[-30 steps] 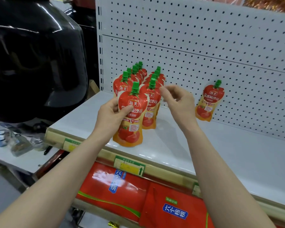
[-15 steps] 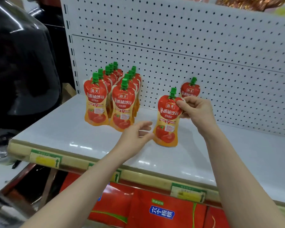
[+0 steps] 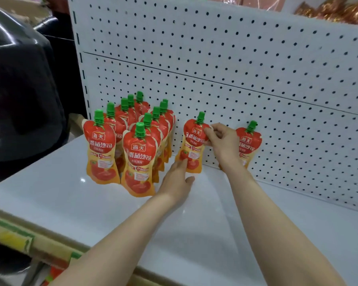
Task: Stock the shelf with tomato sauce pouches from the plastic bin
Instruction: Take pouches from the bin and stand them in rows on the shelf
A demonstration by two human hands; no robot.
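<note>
A red and orange tomato sauce pouch [image 3: 191, 147] with a green cap stands against the pegboard at the back of the white shelf [image 3: 194, 223]. My right hand [image 3: 221, 141] pinches its upper right corner. My left hand [image 3: 177, 180] touches its lower left edge with straight fingers. Two rows of several pouches [image 3: 136, 141] stand at the left. One more pouch [image 3: 248, 143] leans on the pegboard, partly hidden behind my right hand. The plastic bin is out of view.
A white pegboard back wall [image 3: 256, 69] rises behind the shelf. A large glossy black object [image 3: 19, 79] stands at the left. The shelf's front edge carries price labels [image 3: 12, 240]. Red packages [image 3: 54, 273] show below. Bare shelf surface stretches to the right.
The pouch in my right hand has gone from mid-shelf to the back against the pegboard. My left hand followed and now touches its base. The view moved closer.
</note>
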